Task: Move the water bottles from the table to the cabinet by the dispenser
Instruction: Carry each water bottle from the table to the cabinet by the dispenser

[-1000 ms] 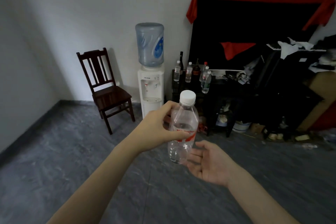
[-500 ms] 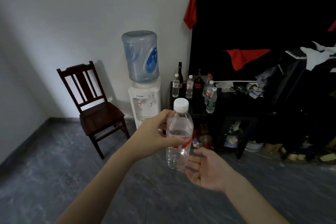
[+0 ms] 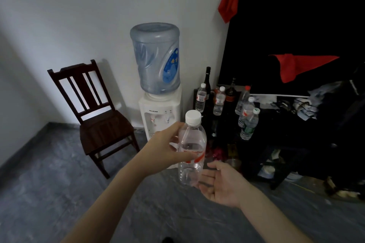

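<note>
I am holding the water bottle [image 3: 192,150] upright in the air before the dispenser [image 3: 160,116], left hand [image 3: 167,149] wrapping its mid-body, right hand [image 3: 221,182] lying open beneath. It is looking near-empty, thin-walled, light; I am judging the labelled waist safest.

Left hand [image 3: 167,147] grips an upright water bottle [image 3: 192,150]; right hand [image 3: 222,183] lies open-palmed just under it, before the water dispenser [image 3: 160,112]

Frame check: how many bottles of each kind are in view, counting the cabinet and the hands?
Clear plastic bottles on the cabinet: 5
Clear plastic bottle held in the left hand: 1
Dark glass bottles on the cabinet: 2
Dispenser jug: 1
Total: 9
</note>
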Available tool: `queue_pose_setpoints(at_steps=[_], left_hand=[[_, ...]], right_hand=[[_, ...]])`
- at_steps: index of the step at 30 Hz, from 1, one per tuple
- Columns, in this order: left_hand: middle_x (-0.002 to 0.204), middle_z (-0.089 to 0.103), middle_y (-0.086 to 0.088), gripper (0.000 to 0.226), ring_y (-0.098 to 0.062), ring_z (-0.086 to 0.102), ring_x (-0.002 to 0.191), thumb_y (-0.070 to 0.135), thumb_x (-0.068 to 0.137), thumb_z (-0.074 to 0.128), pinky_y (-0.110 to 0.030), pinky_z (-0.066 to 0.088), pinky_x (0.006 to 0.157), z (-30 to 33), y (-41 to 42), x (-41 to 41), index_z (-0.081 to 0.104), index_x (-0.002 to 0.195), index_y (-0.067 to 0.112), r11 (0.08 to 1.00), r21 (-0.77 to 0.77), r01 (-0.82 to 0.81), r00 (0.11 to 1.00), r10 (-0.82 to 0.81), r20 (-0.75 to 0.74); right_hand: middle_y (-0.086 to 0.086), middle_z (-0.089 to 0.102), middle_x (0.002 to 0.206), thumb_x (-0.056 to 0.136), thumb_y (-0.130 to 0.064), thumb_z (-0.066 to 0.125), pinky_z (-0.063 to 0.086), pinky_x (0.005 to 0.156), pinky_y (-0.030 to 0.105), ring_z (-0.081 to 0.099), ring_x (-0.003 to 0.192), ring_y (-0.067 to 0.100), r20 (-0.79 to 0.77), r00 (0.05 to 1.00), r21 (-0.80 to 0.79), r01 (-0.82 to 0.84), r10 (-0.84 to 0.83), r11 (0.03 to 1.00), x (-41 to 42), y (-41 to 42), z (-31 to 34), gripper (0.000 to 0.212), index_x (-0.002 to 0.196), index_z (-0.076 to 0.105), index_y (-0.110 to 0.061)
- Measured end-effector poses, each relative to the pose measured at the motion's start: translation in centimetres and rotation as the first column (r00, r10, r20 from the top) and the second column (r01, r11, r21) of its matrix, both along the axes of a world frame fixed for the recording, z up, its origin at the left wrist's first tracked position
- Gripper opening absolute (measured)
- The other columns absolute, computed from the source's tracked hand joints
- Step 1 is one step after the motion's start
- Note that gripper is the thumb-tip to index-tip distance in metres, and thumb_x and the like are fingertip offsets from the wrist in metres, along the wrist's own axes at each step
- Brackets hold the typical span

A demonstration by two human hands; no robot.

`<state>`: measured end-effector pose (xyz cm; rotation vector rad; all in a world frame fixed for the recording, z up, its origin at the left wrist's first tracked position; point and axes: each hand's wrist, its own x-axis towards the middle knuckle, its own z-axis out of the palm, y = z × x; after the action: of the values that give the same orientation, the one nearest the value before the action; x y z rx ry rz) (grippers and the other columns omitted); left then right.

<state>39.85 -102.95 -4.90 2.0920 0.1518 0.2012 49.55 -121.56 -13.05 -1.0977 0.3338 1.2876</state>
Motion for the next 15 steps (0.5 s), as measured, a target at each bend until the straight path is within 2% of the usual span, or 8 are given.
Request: queue_pose_setpoints(at_steps=[2, 5, 10, 13, 15], left_hand=[[0.111, 0.073, 0.013, 0.057, -0.009, 0.07, 0.104, 0.029, 0.075, 0.089, -0.035, 0.061, 0.086, -0.9, 2.8, 2.3, 0.06, 0.124, 0.034, 1.0, -0.023, -0.007, 1.0, 0.007, -0.007], [0.113, 0.073, 0.013, 0.06, -0.01, 0.07, 0.106, 0.031, 0.074, 0.088, -0.034, 0.061, 0.087, -1.7, 7.0, 5.9, 0.059, 0.126, 0.035, 1.0, -0.028, 0.006, 1.0, -0.007, -0.027], [0.109, 0.073, 0.018, 0.057, -0.002, 0.069, 0.102, 0.03, 0.076, 0.089, -0.021, 0.057, 0.084, -2.5, 12.5, 12.3, 0.06, 0.125, 0.033, 0.999, -0.001, 0.042, 0.999, -0.042, -0.032], [0.11, 0.072, 0.018, 0.058, 0.002, 0.067, 0.104, 0.03, 0.077, 0.088, -0.018, 0.057, 0.083, -3.6, 14.2, 15.5, 0.059, 0.127, 0.031, 0.997, 0.012, 0.079, 0.995, -0.078, -0.061], [0.113, 0.07, 0.02, 0.061, 0.007, 0.064, 0.107, 0.028, 0.078, 0.088, -0.012, 0.054, 0.083, -4.4, 14.7, 17.1, 0.058, 0.131, 0.031, 0.994, -0.003, 0.106, 0.991, -0.106, -0.084]], right_hand=[[0.019, 0.072, 0.112, 0.094, -0.026, 0.05, 0.048, 0.048, 0.026, 0.062, 0.081, 0.028, -0.005, 1.0, -0.009, -0.001, 0.001, 1.0, 2.2, 2.7, -0.7, 0.041, 0.116, 0.065, 0.005], [0.02, 0.071, 0.114, 0.093, -0.026, 0.051, 0.049, 0.047, 0.026, 0.061, 0.081, 0.028, -0.034, 0.999, -0.039, 0.022, -0.023, 0.999, 5.7, 6.9, -1.5, 0.042, 0.119, 0.063, 0.005], [0.019, 0.072, 0.108, 0.094, -0.025, 0.051, 0.047, 0.064, 0.029, 0.06, 0.078, 0.026, -0.043, 0.996, -0.038, 0.08, -0.082, 0.996, 10.9, 12.5, -2.5, 0.039, 0.115, 0.064, 0.004], [0.017, 0.074, 0.098, 0.094, -0.026, 0.051, 0.045, 0.059, 0.028, 0.059, 0.072, 0.024, -0.078, 0.991, -0.053, 0.108, -0.112, 0.993, 13.0, 14.2, -3.3, 0.035, 0.106, 0.068, 0.002], [0.017, 0.074, 0.098, 0.094, -0.027, 0.052, 0.047, 0.055, 0.028, 0.062, 0.074, 0.025, -0.093, 0.988, -0.072, 0.118, -0.125, 0.99, 14.3, 14.8, -3.8, 0.035, 0.106, 0.069, 0.001]])
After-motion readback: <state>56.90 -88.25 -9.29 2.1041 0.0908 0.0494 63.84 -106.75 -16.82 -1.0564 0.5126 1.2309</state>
